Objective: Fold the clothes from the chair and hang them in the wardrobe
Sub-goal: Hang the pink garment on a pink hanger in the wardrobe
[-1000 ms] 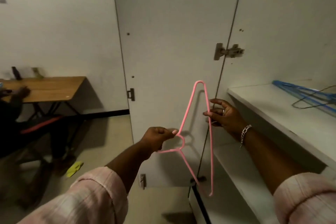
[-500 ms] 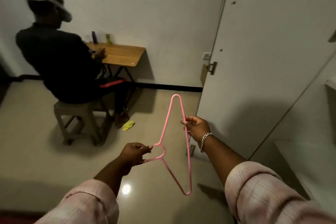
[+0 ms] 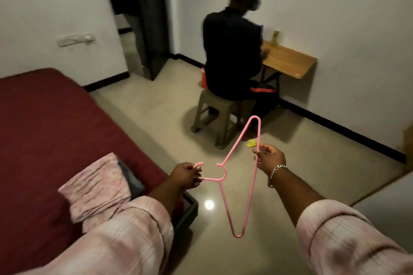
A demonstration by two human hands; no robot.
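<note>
Both hands hold a pink hanger point(image 3: 242, 176) over the floor: left hand point(image 3: 185, 175) pinches its hook, right hand point(image 3: 269, 157) pinches its straight bar; folded pink cloth point(image 3: 98, 187) lies on the bed point(image 3: 44, 123)

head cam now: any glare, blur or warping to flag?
Head view: a bright lamp reflection glares off the glossy floor; the seated person and the doorway are motion-smeared; wide-angle bending tilts the walls; the pink hanger stays fairly sharp.
</note>
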